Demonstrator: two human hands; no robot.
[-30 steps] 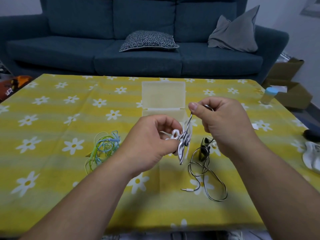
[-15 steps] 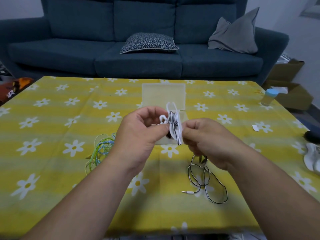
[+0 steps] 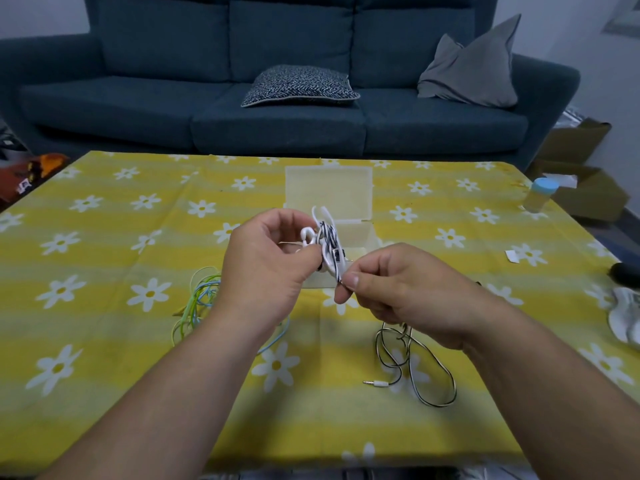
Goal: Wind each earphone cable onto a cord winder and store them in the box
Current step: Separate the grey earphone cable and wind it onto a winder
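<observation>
The left hand (image 3: 266, 268) curls round the white plastic cord winder (image 3: 307, 236); the right hand (image 3: 408, 289) pinches the black-and-white striped earphone cable (image 3: 328, 233) just below that grip. Better to pull each turn tight (much slack lies under the right grip). The translucent plastic box (image 3: 329, 188) stands open behind both.

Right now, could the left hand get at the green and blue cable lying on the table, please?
Probably not at once: the left hand grips the white cord winder. The green and blue cable lies loose on the cloth beside that wrist, so once freed its way looks open.
</observation>
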